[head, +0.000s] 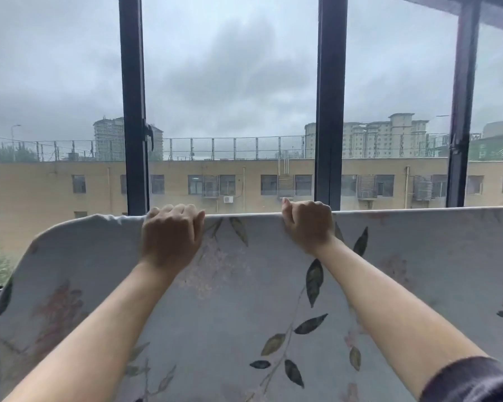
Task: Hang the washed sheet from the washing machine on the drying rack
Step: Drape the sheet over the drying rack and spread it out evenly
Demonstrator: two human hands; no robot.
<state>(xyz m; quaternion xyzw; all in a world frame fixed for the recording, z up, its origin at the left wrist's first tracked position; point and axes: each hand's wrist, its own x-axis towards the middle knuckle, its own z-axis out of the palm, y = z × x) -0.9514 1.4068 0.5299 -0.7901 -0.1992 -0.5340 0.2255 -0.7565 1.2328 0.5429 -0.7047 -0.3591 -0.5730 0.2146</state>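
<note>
In the head view, the sheet, pale with a leaf and flower print, hangs in front of the person. Its top fold runs level from left to right, just below the window frame. The drying rack's bar is not visible; I take it to lie hidden under that fold.

The left hand has its fingers curled over the fold and grips the cloth. The right hand is clenched on the same edge, thumb upward, a little way along. Both arms reach forward, and a dark sleeve shows at the right elbow.

The sheet's long axis lies across the body, along the fold. To the left it rounds off and drops away a short way beyond the left hand. To the right it runs on out of view, well past the right hand. Any evening out probably means drawing the cloth sideways along the fold, with the right hand nearer the longer stretch.

Through the glass stands a tan building under grey cloud.
</note>
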